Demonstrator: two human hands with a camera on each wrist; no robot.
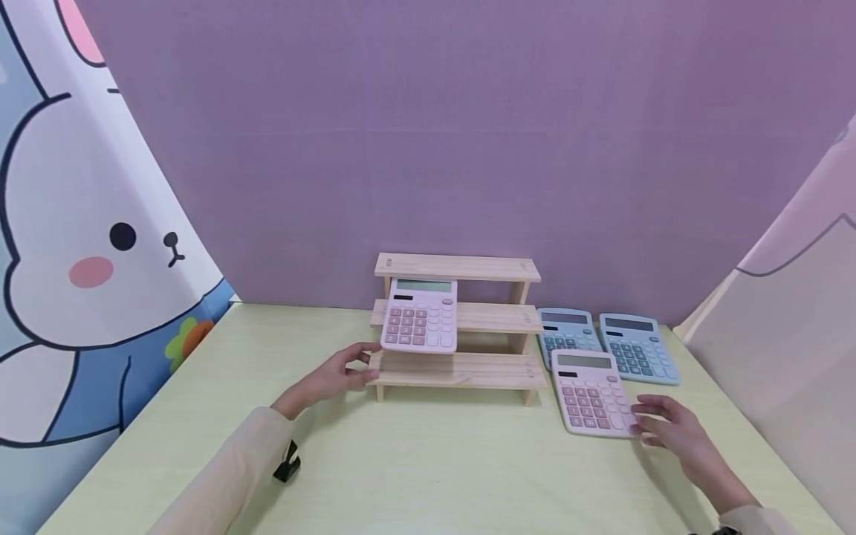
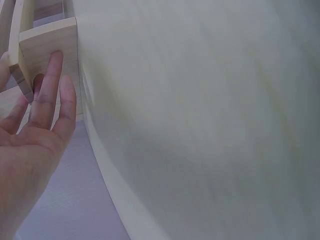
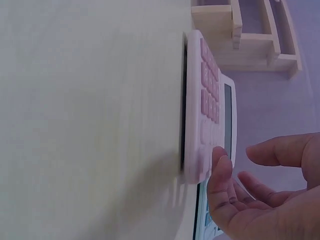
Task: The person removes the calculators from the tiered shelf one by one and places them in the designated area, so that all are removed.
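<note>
A three-step wooden rack [image 1: 461,369] stands at the table's back. My left hand [image 1: 337,375] holds the left end of its lowest step; in the left wrist view, fingers [image 2: 46,100] reach under the board to the side support. A pink calculator [image 1: 420,316] leans on the rack, keys facing me. Another pink calculator [image 1: 590,394] lies to the right of the rack, its upper edge by two blue calculators. Beside its lower right corner is my right hand [image 1: 675,431], fingers loosely bent and nothing gripped. Whether a fingertip touches that calculator, I cannot tell.
Behind the rack lie the blue calculators, one [image 1: 568,331] partly covered by the pink one, the other [image 1: 638,348] further right. A purple cloth [image 1: 455,148] rises behind the pale table [image 1: 428,475]. A cartoon-printed curtain [image 1: 80,223] hangs at left.
</note>
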